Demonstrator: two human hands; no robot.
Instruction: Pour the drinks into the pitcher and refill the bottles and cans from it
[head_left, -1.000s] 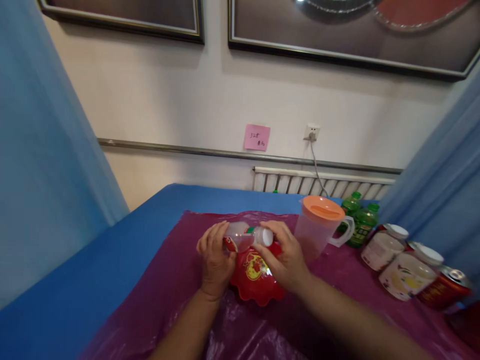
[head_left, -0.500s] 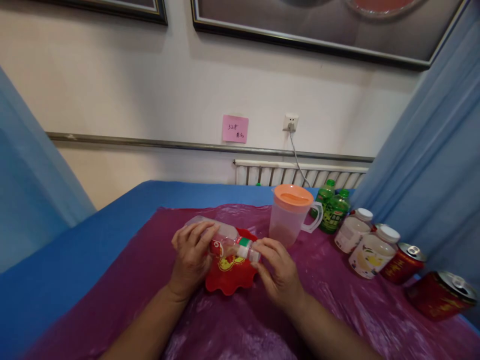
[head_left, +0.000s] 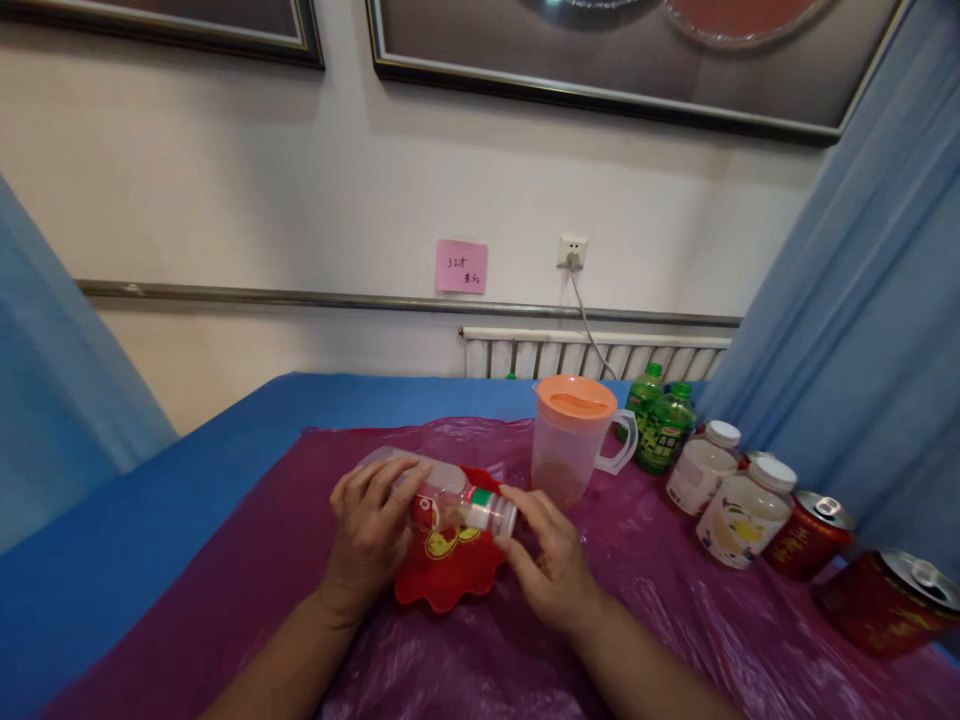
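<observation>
A clear glass-like bottle (head_left: 437,503) lies almost on its side above a red scalloped plate (head_left: 450,580) with a yellow pattern. Its label is red, and a green and white band circles the neck. My left hand (head_left: 375,520) is wrapped over the bottle's body, hiding part of it. At the neck end, my right hand (head_left: 551,555) pinches the clear cap (head_left: 505,517) between thumb and fingers. Just beyond the right hand stands a translucent pitcher (head_left: 564,460) with an orange lid, a little brownish content showing low inside.
Along the right stand green bottles (head_left: 666,430), two white-capped clear bottles (head_left: 746,515) and red cans (head_left: 810,535). Purple plastic sheeting (head_left: 645,620) covers part of the blue tabletop (head_left: 135,515). Blue curtains (head_left: 840,300) flank the table, with a radiator (head_left: 660,357) behind.
The right-hand fingers have shifted around the cap, leaving more of it showing. The whole view has moved slightly; the bottle stays held over the plate.
</observation>
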